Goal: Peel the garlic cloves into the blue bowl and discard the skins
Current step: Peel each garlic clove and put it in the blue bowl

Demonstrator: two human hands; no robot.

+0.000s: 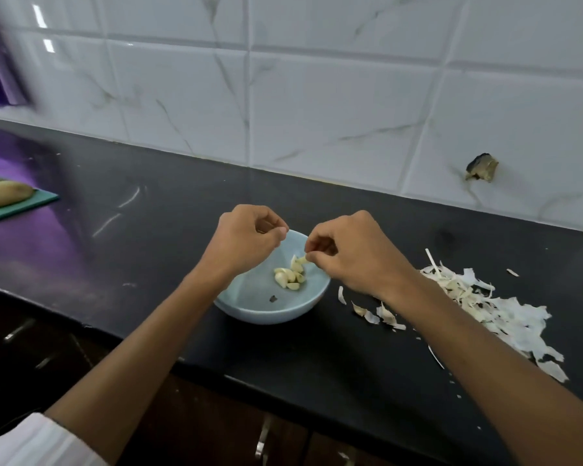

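**Garlic clove pinched over the blue bowl**

At the centre of the frame the right hand pinches the clove between thumb and fingertips, its other fingers curled under. The clove juts out leftward and a little downward from that grip. Its long axis points toward the left hand, and it hangs just above the peeled cloves heaped in the bowl.

The left hand sits near it, over the bowl's far rim, not touching the right. Its fingers are curled, thumb against forefinger; whether it grips a scrap of skin cannot be told.

Being on the clove's free end, the left hand looks better placed to strip it. The skins lie piled on the black table at right, not yet discarded.
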